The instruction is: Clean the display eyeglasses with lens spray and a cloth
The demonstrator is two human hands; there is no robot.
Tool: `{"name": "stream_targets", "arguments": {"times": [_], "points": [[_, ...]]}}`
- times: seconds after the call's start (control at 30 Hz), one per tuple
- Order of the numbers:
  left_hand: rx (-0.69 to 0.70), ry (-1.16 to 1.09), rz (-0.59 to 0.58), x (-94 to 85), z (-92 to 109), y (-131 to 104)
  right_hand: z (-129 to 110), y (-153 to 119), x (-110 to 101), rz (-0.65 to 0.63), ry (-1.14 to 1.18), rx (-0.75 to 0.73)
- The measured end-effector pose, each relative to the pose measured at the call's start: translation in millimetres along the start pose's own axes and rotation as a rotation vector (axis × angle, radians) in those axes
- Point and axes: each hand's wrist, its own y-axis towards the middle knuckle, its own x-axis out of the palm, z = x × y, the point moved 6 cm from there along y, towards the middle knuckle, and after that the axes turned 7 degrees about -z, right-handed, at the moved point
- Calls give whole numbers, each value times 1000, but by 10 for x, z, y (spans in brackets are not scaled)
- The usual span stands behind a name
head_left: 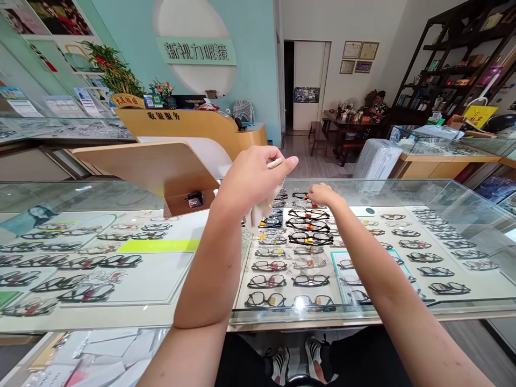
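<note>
My left hand (258, 177) is raised over the glass counter, its thumb and fingers pinched round a crumpled off-white cloth (260, 212) that hangs below it. Farther right, my right hand (323, 194) reaches low over the counter, fingers bent and closed at the end of a pair of black-framed eyeglasses (300, 196). Nearer to me are two more dark eyeglasses with orange tags, one pair (308, 214) behind the other (310, 238). The undersides of my right fingers are hidden.
Rows of eyeglasses (266, 281) fill the glass display counter (363, 317). A wooden board (149, 161) stands tilted at the left, above a small box with a lock. Below is an open drawer (100, 355) with papers. A person (378, 107) sits at a far table.
</note>
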Motion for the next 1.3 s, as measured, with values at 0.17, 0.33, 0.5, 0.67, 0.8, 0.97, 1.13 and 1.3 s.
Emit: {"name": "stream_targets", "arguments": {"times": [0.17,0.33,0.5,0.67,0.8,0.97,1.13,1.3], "points": [[6,0,8,-1,4,-13,-28,138,141,14,-6,-38],[21,39,-39,29,24,-9,-45,130,129,104,47,-49],[39,80,-69,23,27,-7,-33,-24,-179,298,149,-93],[64,-92,-164,75,-65,75,-184,-557,-776,678,253,-285],[101,-508,-234,161,-104,215,-406,-1406,-1117,1205,389,-649],[-17,-1068,-409,278,-38,227,-713,-2111,-1146,1361,271,-932],[-155,-1496,-667,343,44,50,-793,-2303,-1117,1409,181,-956],[-167,-1531,-626,332,49,5,-783,-2283,-1114,1365,220,-962]]}}
